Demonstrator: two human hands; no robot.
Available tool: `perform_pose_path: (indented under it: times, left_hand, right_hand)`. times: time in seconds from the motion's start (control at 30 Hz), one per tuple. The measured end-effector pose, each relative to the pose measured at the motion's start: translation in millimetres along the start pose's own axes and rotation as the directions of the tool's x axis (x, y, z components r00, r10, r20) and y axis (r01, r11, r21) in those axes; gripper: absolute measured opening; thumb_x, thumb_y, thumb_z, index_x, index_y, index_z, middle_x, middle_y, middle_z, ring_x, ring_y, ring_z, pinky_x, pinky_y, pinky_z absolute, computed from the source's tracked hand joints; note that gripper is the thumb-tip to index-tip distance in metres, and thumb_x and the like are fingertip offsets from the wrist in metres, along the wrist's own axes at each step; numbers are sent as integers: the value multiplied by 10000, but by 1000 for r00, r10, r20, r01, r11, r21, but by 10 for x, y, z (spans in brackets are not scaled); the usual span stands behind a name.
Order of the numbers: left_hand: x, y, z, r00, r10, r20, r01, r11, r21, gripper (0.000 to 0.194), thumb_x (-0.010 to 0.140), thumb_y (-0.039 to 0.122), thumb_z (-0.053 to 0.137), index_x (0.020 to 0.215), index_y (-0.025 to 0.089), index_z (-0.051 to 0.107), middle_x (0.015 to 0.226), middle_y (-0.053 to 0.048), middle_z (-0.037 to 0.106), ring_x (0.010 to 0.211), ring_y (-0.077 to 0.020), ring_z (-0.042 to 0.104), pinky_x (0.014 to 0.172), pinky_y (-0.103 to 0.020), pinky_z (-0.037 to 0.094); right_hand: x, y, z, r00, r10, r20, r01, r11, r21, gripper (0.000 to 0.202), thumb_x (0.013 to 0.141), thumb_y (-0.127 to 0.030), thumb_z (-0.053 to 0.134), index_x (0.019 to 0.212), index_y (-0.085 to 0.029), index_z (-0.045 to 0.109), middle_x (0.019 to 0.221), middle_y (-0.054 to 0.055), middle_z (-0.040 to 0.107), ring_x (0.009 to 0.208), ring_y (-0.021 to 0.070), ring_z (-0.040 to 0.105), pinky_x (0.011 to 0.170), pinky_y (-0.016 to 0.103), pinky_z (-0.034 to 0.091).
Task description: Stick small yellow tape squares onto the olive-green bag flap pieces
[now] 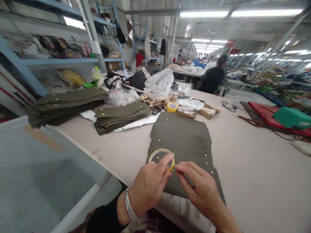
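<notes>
Clear plastic bag [160, 84], blue shelving [60, 61], green box [290, 117]

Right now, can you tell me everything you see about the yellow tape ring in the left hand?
The yellow tape ring is thin and round, yellow outside and paler inside, and looks like sticky tape. The left hand holds it tilted by its right side, above the olive-grey pieces. Through its open middle you can see a shiny stud. The right hand is close beside it; whether it holds a loose end is unclear.

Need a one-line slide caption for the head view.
Left hand holding a yellow tape roll, right hand close beside it, above dark olive panels on a cluttered worktable.
</notes>
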State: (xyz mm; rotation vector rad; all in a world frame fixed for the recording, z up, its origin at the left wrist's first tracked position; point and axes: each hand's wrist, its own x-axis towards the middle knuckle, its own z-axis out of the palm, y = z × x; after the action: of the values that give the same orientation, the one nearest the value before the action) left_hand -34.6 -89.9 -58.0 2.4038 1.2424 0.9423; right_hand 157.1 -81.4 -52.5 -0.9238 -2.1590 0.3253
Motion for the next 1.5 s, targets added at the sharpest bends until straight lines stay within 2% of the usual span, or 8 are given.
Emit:
perform_pose_path:
  times: [0.3, 0.53, 0.7, 0.77, 0.87, 1.07, 1.2, 1.5]
  left_hand:
    - [-124, 194, 168, 994, 70, 80, -76, 994, 83, 322, 986, 224, 317, 1304, 186, 349, 988, -52, 673, 759, -181, 636, 691, -308, 498]
    - [-131, 268, 369, 977, 89, 193, -84, 996, -34, 173, 985, 198, 329, 916, 213, 487, 762, 17, 629, 698, -151, 622, 621, -248, 449]
    - [-5, 349, 526, 967, 213, 139, -216, 976, 11, 259, 983, 202, 294, 804, 193, 482, 673, 1, 581, 599, -145, 566, 542, -246, 396]
    - [65, 415, 593, 953, 287, 99, -290, 957, 20, 283, 977, 194, 278, 773, 193, 473, 641, 1, 550, 559, -146, 518, 512, -259, 360]
    - [152, 482, 724, 921, 385, 54, -384, 923, -19, 268, 967, 175, 284, 787, 191, 482, 641, 3, 529, 556, -149, 477, 521, -277, 353]
    - [203, 250, 1085, 929, 323, 183, -346, 931, 116, 159, 955, 175, 404, 840, 180, 513, 760, -11, 559, 686, -171, 490, 598, -303, 394]
    - [184, 102, 1219, 910, 273, 313, -334, 928, 162, 51, 920, 195, 503, 872, 187, 517, 834, -15, 558, 761, -193, 475, 638, -315, 416]
    - [201, 101, 1211, 919, 270, 288, -309, 946, 98, 87, 940, 202, 463, 871, 185, 513, 815, -14, 538, 754, -190, 453, 631, -308, 406]
  right_hand:
    - [-319, -137, 51, 983, -137, -118, 111, 972, -207, 168, 872, -81, 485, 912, -187, 610, 786, 47, 659, 711, 140, 623, 653, 253, 527]
    - [-598, -112, 65, 965, -87, -246, 16, 960, -281, 162, 811, -30, 506, 807, -173, 582, 639, 20, 613, 604, 127, 593, 578, 224, 488]
    - [-762, -97, 35, 925, 187, -331, -225, 971, -82, 147, 796, -77, 511, 752, -171, 615, 599, 5, 609, 517, 107, 554, 515, 210, 458]
    - [-815, -62, -12, 833, 480, -275, -459, 877, 141, 134, 803, -153, 534, 699, -174, 615, 550, -10, 593, 474, 102, 542, 478, 203, 444]
    - [-907, 91, -172, 604, 795, -54, -697, 559, 450, 199, 789, -305, 597, 646, -167, 603, 491, -17, 571, 440, 111, 539, 456, 212, 445]
    - [-1219, 593, -537, 389, 916, 101, -834, 303, 460, 363, 708, -488, 687, 761, -130, 661, 587, 18, 621, 495, 119, 546, 500, 240, 457]
    - [-1311, 692, -538, 382, 912, 148, -905, 338, 259, 348, 781, -494, 601, 798, -150, 655, 556, -13, 574, 462, 104, 500, 467, 227, 414]
    - [-1188, 613, -570, 495, 854, 161, -851, 514, -107, 271, 862, -387, 488, 766, -193, 651, 580, -8, 597, 528, 131, 529, 523, 240, 405]
